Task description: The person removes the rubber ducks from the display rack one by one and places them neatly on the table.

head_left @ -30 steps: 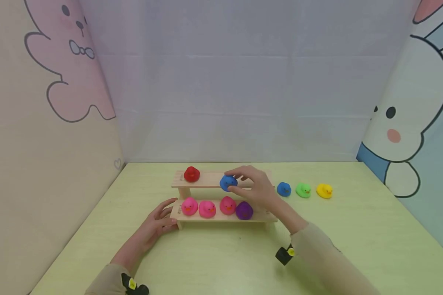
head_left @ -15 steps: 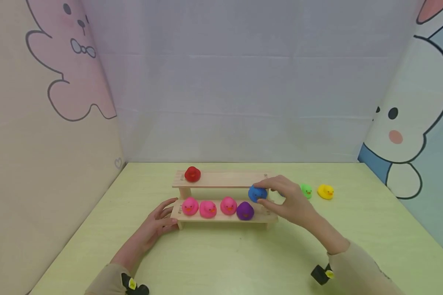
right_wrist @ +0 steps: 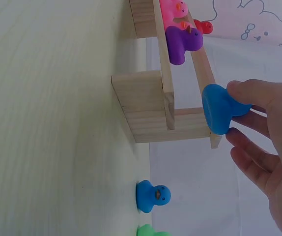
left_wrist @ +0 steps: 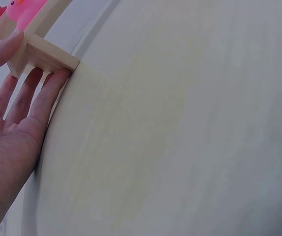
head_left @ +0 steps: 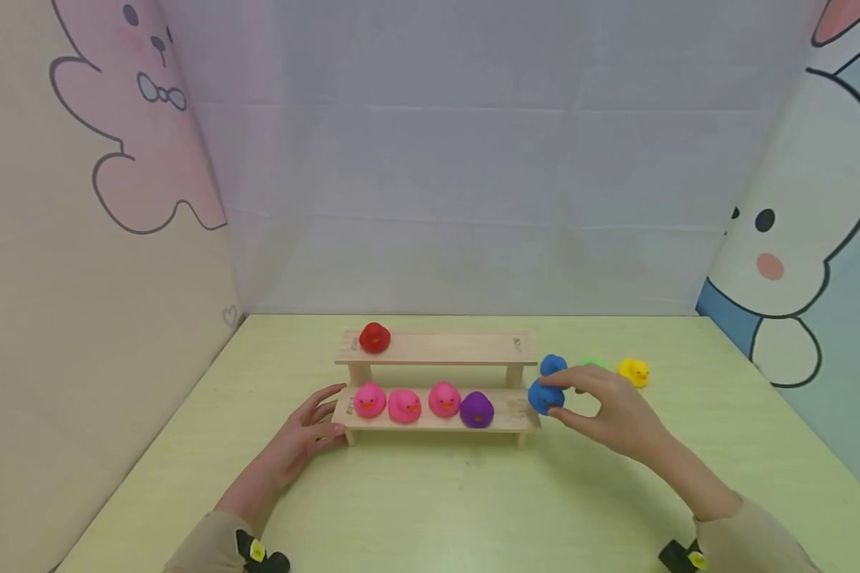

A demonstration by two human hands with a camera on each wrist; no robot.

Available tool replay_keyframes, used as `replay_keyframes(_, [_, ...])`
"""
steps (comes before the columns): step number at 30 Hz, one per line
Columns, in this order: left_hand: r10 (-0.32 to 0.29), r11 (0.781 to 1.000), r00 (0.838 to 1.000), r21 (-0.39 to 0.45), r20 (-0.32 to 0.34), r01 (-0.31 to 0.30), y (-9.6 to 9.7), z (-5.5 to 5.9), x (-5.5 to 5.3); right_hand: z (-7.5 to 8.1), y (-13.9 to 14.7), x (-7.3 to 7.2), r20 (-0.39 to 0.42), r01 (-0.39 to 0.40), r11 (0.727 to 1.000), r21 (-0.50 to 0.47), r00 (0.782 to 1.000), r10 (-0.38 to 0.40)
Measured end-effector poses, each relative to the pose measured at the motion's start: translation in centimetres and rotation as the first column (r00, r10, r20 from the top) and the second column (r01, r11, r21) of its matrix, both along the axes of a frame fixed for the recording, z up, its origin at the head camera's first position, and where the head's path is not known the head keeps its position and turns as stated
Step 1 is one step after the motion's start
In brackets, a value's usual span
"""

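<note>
My right hand (head_left: 619, 410) pinches a blue rubber duck (head_left: 546, 397) between thumb and fingers, off the right end of a two-tier wooden rack (head_left: 444, 348). In the right wrist view this blue duck (right_wrist: 219, 109) is held above the table level, its flat base facing the rack. At the rack's left end, my left hand (head_left: 304, 434) holds the lower tier, thumb at the front and fingers around the end; the left wrist view shows the fingertips (left_wrist: 62, 74) against the end leg. Several pink ducks (head_left: 404, 406) and a purple duck (head_left: 477, 410) sit on the lower tier. A red duck (head_left: 375, 338) sits on the upper tier's left end.
Right of the rack, a second blue duck (head_left: 553, 365), a green duck (head_left: 593, 363) partly hidden by my hand, and a yellow duck (head_left: 634, 372) stand on the pale table (head_left: 416, 509). A curtain (head_left: 466, 159) hangs behind the table.
My right hand has carried the blue duck from in front of the upper tier rightward and down, past the rack's right end. The left hand and the other ducks have stayed put.
</note>
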State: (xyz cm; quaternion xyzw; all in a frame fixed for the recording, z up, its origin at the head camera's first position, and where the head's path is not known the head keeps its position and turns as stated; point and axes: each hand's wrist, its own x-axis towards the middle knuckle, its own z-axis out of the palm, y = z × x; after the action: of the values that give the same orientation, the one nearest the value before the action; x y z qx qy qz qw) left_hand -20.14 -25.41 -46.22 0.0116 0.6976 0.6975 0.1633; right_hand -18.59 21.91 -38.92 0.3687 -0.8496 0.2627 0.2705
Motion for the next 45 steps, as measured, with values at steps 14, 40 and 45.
replay_keyframes(14, [-0.004, 1.0, 1.0, 0.0, -0.001, 0.004, 0.0, 0.1, 0.0, -1.4, 2.2, -0.5, 0.21, 0.126, 0.987, 0.104, 0.967, -0.145])
replay_keyframes(40, [0.003, 1.0, 1.0, 0.005, 0.01, -0.003, 0.0, -0.1, -0.1, -2.7, 2.7, -2.0, 0.489, 0.138, 0.965, 0.222, 0.841, -0.233])
replay_keyframes(45, [-0.002, 1.0, 1.0, 0.011, 0.003, 0.002, -0.1, -0.2, -0.1, -2.7, 2.8, -1.9, 0.482, 0.152, 0.958, 0.243, 0.838, -0.255])
